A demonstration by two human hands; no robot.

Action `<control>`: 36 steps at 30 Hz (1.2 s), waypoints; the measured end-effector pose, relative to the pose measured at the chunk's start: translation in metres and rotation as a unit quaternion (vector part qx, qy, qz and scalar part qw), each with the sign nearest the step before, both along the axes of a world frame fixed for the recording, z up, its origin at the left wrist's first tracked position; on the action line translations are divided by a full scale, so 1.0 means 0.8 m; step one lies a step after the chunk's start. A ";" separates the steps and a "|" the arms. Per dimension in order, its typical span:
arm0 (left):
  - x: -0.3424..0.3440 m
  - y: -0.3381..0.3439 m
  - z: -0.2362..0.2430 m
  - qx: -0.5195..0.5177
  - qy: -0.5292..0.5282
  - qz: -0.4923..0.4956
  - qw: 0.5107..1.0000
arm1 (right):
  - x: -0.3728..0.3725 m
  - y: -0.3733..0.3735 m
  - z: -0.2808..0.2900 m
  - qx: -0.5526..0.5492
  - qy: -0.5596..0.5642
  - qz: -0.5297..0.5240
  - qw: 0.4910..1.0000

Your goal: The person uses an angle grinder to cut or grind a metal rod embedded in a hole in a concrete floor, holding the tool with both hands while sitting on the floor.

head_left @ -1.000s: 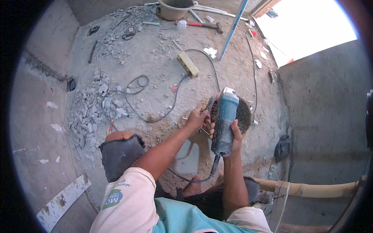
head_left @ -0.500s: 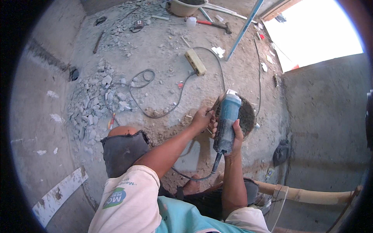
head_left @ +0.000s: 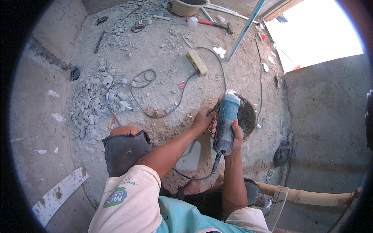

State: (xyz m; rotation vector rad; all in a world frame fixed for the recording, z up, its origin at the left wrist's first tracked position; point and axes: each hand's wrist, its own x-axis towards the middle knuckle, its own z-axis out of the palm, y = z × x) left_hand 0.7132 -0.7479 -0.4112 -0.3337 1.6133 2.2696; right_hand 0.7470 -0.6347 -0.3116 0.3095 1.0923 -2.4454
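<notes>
A blue-green and black angle grinder (head_left: 226,124) is held lengthwise over a round basin (head_left: 248,132) of grey material, its pale metal head pointing away from me. My right hand (head_left: 237,136) is closed around the grinder's body, thumb along its right side. My left hand (head_left: 203,120) is closed at the grinder's left side, fingertips pinched together; what they hold, if anything, I cannot make out. The grinder hides part of the basin, and its disc or underside does not show. From its near end a dark power cord (head_left: 214,165) curves down toward my foot.
A yellowish extension socket (head_left: 197,62) with a looping cable lies ahead. Broken rubble (head_left: 91,103) covers the left floor. Farther off are a red-handled hammer (head_left: 215,25), a blue pipe (head_left: 245,31) and a tub (head_left: 187,7). A bamboo pole (head_left: 307,194) spans the lower right.
The view shifts very slightly. Both hands and the grinder keep almost the same position and hold.
</notes>
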 end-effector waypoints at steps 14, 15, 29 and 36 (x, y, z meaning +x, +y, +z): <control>-0.001 0.003 -0.007 -0.016 0.005 -0.008 1.000 | -0.001 0.014 -0.007 -0.009 -0.007 -0.010 1.000; -0.001 0.003 -0.010 -0.020 0.008 -0.006 1.000 | -0.002 0.014 -0.007 -0.010 -0.006 -0.011 1.000; 0.000 0.003 -0.009 -0.031 0.021 -0.015 0.999 | 0.001 0.008 0.002 -0.006 -0.009 -0.009 1.000; 0.000 0.004 -0.009 -0.070 0.043 -0.004 0.997 | 0.001 0.010 -0.001 0.018 0.003 -0.011 1.000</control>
